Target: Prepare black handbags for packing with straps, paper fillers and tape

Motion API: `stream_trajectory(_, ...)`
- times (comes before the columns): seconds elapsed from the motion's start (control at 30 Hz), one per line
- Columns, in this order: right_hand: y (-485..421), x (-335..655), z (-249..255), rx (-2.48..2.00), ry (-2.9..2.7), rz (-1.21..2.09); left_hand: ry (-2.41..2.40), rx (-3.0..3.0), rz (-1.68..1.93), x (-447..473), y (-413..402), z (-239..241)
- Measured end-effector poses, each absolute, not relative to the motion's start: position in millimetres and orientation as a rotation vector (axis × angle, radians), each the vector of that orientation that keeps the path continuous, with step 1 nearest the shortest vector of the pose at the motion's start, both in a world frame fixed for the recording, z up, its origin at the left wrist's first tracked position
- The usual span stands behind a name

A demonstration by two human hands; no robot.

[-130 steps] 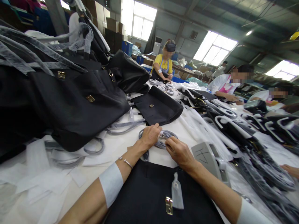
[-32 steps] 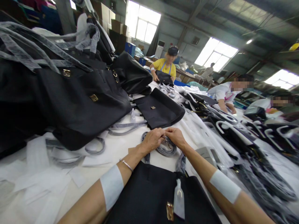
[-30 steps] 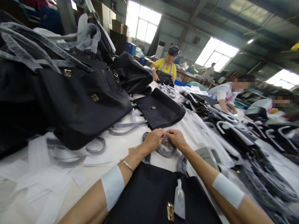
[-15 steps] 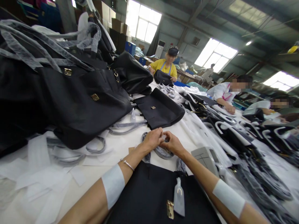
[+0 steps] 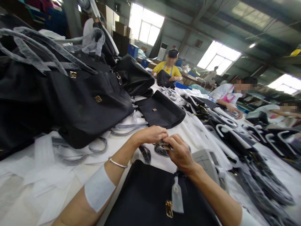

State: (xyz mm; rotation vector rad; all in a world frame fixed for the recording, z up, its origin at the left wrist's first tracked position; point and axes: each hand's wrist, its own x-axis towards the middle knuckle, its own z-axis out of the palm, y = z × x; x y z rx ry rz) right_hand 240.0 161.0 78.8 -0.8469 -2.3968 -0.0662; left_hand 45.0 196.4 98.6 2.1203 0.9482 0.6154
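A black handbag (image 5: 145, 197) with a gold clasp (image 5: 169, 209) and a small plastic-wrapped tag (image 5: 176, 196) lies flat in front of me. Its plastic-wrapped handles (image 5: 162, 149) stretch away from me over the table. My left hand (image 5: 150, 134) and my right hand (image 5: 177, 152) meet above the handles, both with fingers closed, pinching the wrapped handle between them. White bands sit on both my forearms, and a thin bangle circles my left wrist.
A pile of black bags (image 5: 77, 97) fills the left. A flat black bag (image 5: 161, 110) lies beyond my hands. A grey device (image 5: 207, 163) sits at my right. White tissue sheets (image 5: 44, 179) cover the table. Three people work at the far side.
My hands have drawn nearer to me and lifted the wrapped handle a little off the table. The right hand now curls over it from above.
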Motion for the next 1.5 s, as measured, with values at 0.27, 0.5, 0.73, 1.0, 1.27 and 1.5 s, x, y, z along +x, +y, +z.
stream_trajectory(0.27,137,256,76,-0.711,-2.418,-0.068,0.726,1.637,0.562,57,175,79)
stream_trajectory(0.5,103,265,79,-0.585,-2.375,0.054,0.732,1.187,0.599,60,135,77)
stream_trajectory(0.73,71,266,90,-0.48,-2.337,0.116,0.907,1.172,0.678,69,98,81)
stream_trajectory(1.0,44,271,95,-0.552,-2.392,0.254,0.945,1.228,0.647,68,70,86)
stream_trajectory(1.27,33,259,107,-0.925,-2.343,0.506,0.941,1.342,0.697,66,54,80)
stream_trajectory(1.5,41,255,111,-1.238,-2.228,0.738,0.897,1.423,0.645,60,52,79)
